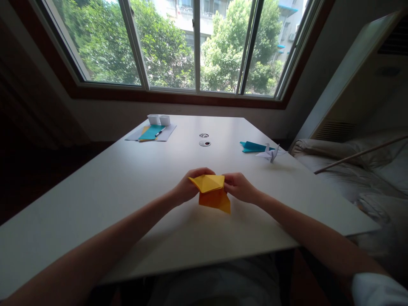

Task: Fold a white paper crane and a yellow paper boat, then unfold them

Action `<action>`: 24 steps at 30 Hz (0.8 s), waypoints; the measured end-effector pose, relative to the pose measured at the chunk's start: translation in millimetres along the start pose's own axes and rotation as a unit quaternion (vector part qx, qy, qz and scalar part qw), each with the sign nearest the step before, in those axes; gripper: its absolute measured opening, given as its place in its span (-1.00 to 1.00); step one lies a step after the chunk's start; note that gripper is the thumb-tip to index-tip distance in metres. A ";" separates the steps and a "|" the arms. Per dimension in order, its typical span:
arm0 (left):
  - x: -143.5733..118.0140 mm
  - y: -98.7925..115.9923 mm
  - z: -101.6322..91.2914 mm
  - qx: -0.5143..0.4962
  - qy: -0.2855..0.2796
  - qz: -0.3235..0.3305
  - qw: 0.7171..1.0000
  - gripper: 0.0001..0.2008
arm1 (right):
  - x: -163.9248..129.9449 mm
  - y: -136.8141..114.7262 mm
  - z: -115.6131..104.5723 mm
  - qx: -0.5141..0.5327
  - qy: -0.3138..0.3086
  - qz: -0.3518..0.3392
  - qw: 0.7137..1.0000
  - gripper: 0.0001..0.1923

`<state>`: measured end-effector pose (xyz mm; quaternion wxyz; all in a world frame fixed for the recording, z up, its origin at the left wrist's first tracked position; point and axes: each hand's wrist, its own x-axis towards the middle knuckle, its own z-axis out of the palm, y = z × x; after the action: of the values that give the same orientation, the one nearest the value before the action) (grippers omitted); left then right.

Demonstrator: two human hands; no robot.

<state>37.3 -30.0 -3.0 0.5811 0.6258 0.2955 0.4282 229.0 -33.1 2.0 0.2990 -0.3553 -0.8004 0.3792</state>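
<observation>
A folded sheet of yellow origami paper (212, 195) is held up above the near part of the white table (153, 170). Its upper flap is bright yellow and the lower part looks orange in shade, with a corner pointing down to the right. My left hand (190, 185) grips it from the left, the fingers partly behind the paper. On the opposite side my right hand (238, 186) pinches the right edge, fingers bent and closed.
At the back left lie white, yellow and teal sheets (149, 132) with a pen (160, 131), beside two small white paper boxes (159, 120). A teal folded paper plane (253, 147) and a white paper crane (269, 154) are at the right. Two round grommets (205, 143) sit mid-table.
</observation>
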 end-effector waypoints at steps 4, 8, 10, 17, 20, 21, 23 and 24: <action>-1.7 3.5 1.5 -0.005 0.034 -0.018 0.999 -0.78 | -1.3 1.1 -0.7 -0.043 0.018 -0.045 0.998 -0.84; -1.3 4.6 2.8 0.004 0.062 -0.023 0.998 -0.78 | -0.2 3.1 2.7 0.007 0.003 -0.032 0.999 -0.79; -0.8 5.0 2.6 0.006 0.073 -0.026 0.997 -0.78 | 1.4 4.6 3.6 0.056 0.004 -0.003 0.998 -0.76; 1.9 2.2 -2.7 -0.005 0.133 -0.049 0.990 -0.75 | 6.1 11.7 0.3 0.155 0.014 0.078 0.985 -0.74; 2.3 1.8 -3.9 0.005 0.153 -0.047 0.987 -0.73 | 5.6 10.9 1.5 0.153 0.015 0.077 0.985 -0.70; 2.2 2.1 -4.0 0.012 0.159 -0.045 0.986 -0.73 | 5.1 9.6 1.8 0.136 0.027 0.066 0.988 -0.69; 2.1 3.1 -3.8 0.031 0.167 -0.040 0.985 -0.74 | 3.7 5.6 1.1 0.070 0.079 0.024 0.994 -0.67; 2.1 3.6 -3.7 0.046 0.168 -0.035 0.984 -0.75 | 2.7 3.2 0.0 0.026 0.113 -0.005 0.993 -0.68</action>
<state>34.6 -27.0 0.8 0.5090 0.5601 0.4299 0.4924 228.5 -29.4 0.0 0.3988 -0.3844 -0.7528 0.3557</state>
